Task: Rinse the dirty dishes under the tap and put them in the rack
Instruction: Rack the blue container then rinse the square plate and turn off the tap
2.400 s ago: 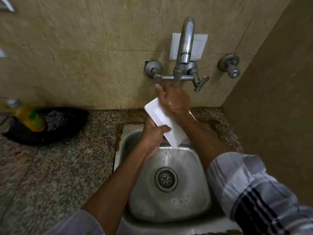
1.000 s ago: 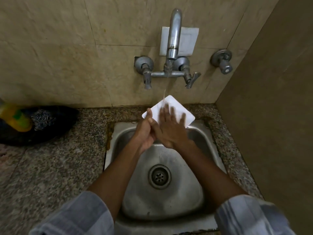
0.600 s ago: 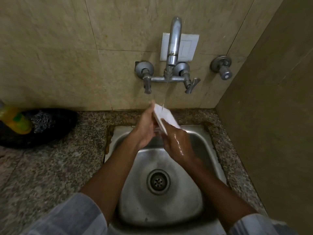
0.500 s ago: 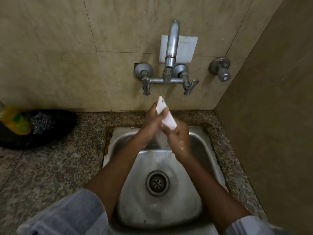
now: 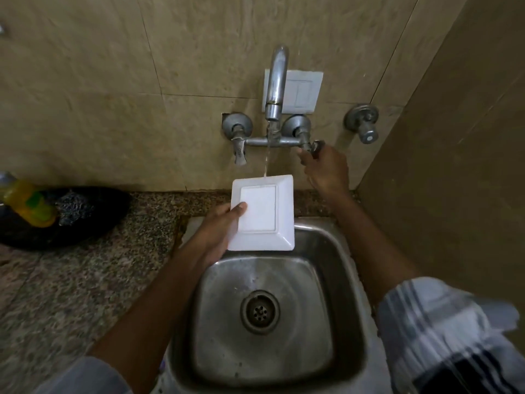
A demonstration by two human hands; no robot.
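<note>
Now left hand (image 5: 218, 228) grips plate (image 5: 261, 213) edge; right hand (image 5: 326, 169) grips tap lever (image 5: 315, 145).

The left hand (image 5: 218, 231) holds a white square plate (image 5: 262, 213) over the sink (image 5: 345, 280), under the tap (image 5: 277, 83)'s thin stream. The right hand (image 5: 326, 169) grips the right tap handle (image 5: 314, 146).

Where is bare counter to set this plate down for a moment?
Free: the granite counter left of the sink, in front of the black pan. Crowded: the back left, with the pan, scrubber and yellow bottle. Right of the sink only a narrow strip by the wall.
</note>
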